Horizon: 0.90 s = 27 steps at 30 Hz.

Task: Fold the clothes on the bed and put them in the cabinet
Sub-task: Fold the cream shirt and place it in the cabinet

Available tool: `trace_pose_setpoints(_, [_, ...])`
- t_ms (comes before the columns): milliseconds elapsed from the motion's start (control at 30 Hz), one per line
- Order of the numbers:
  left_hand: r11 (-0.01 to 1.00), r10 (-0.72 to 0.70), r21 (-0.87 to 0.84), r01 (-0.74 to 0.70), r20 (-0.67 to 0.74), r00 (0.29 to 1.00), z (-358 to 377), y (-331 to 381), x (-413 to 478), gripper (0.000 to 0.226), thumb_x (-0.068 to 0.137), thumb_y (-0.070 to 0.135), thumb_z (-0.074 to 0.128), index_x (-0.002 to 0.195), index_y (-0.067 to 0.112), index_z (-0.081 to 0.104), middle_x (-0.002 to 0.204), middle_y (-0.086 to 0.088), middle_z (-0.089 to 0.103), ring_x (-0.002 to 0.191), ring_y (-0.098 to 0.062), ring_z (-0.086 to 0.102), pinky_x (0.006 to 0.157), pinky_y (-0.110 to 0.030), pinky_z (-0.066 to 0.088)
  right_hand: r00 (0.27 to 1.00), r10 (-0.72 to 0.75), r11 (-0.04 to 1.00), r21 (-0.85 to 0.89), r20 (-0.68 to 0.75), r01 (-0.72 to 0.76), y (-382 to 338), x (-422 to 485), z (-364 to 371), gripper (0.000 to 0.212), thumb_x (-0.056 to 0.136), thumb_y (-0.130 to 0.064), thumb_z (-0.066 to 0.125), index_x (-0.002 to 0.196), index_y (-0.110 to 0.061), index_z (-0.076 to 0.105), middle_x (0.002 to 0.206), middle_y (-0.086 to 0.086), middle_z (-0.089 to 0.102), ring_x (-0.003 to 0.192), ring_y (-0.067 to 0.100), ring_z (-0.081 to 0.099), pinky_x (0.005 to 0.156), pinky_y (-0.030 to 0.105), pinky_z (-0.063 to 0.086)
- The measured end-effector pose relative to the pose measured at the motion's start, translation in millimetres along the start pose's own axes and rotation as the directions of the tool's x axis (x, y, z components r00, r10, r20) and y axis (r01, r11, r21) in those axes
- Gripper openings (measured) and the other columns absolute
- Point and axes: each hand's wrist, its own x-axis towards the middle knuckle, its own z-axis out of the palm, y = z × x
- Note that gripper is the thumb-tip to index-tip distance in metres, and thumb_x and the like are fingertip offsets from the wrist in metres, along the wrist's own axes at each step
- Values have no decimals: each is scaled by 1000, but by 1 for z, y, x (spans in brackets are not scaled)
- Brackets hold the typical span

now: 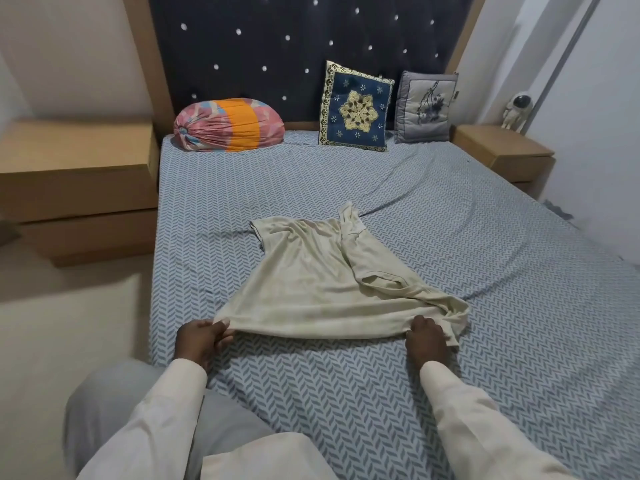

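Cream shirt [311,289] lies approx. mid-bed [467,209], on the blue-grey herringbone sheet, collar end far, hem end near. Right side of shirt is folded over onto the body w/ sleeve bunched; left sleeve lies flat and sticks out to the left.

L hand [201,337]: pinches near-left hem corner, thumb on top, fingers curled underneath. Hem lifted slightly off sheet betw. the two hands.

R hand [427,337]: on near-right part of hem, fingers curled into the bunched cloth; looks like a grip, but back of hand hides the fingertips.

Both arms in cream long sleeves.

Far end, against dark dotted headboard [294,46]: pink/orange bolster [228,124] at left, blue embroidered cushion [356,110] right of it, grey cushion [424,107] just beside that. Wooden nightstand [76,168] left of bed; second nightstand [502,150] far right w/ small white astronaut figure [517,110] on top.
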Motion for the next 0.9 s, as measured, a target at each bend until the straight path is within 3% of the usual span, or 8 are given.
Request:
trace_pose_setpoints(100, [998,-9,-59,11,25,1000,2,3,-2,19,92,-5,59,84,8,48,79,-18,59,44,-12,63,43,-22,54,1000,-23,1000,17,-8,23,8,12,-4,36,84,-31,63,109,-6,53,114,19,58,110,37,53,90,40,42])
trace_pose_setpoints(233, [994,-14,-105,14,1,1000,-1,6,1,14,94,0,58,83,7,53,73,-15,60,42,-9,61,43,-20,53,982,-112,986,140,151,90,18,23,-24,29,74,-33,75,77,-18,50,84,9,64,89,29,62,71,33,42])
trace_pose_setpoints(333, [991,-5,-135,23,132,991,1,8,-2,2,93,1,61,91,1,61,70,-10,68,58,-12,66,56,-21,58,920,-216,973,145,326,177,26,26,-37,31,67,-27,78,64,-23,48,67,-4,55,74,21,57,57,25,37])
trace_pose_setpoints(400, [992,6,-124,26,249,969,5,8,-5,13,89,-7,60,102,-4,62,87,-14,69,78,-19,67,72,-22,59,933,-286,947,212,218,241,35,25,-41,26,62,-23,71,61,-25,45,65,-5,50,71,22,54,54,21,34])
trace_pose_setpoints(467, [998,30,-65,-12,279,960,8,7,-8,22,87,-14,58,106,-4,62,95,-18,68,85,-24,65,75,-22,58,956,-273,931,279,104,235,41,25,-44,30,67,-14,71,64,-23,43,65,-1,51,70,23,53,57,30,33])
trace_pose_setpoints(633, [985,143,76,-152,112,983,5,16,-3,9,96,4,57,96,-4,60,80,-20,59,63,-23,58,53,-24,57,964,-260,928,289,58,233,34,30,-65,28,82,-18,72,72,-21,45,70,5,57,71,25,55,63,34,37])
trace_pose_setpoints(767, [975,209,-96,-199,118,971,3,63,-5,22,102,11,48,80,9,48,61,-9,41,41,-10,44,40,-20,45,927,-376,882,312,9,354,11,37,-105,17,88,-31,67,76,-27,57,73,1,62,72,23,58,63,33,39])
trace_pose_setpoints(900, [920,328,-243,-307,48,944,-8,123,-21,19,101,19,49,83,20,54,50,7,53,42,-4,50,45,-18,50,852,-513,796,427,102,429,-17,45,-141,13,93,-17,65,102,-25,70,98,0,70,92,15,62,84,30,47])
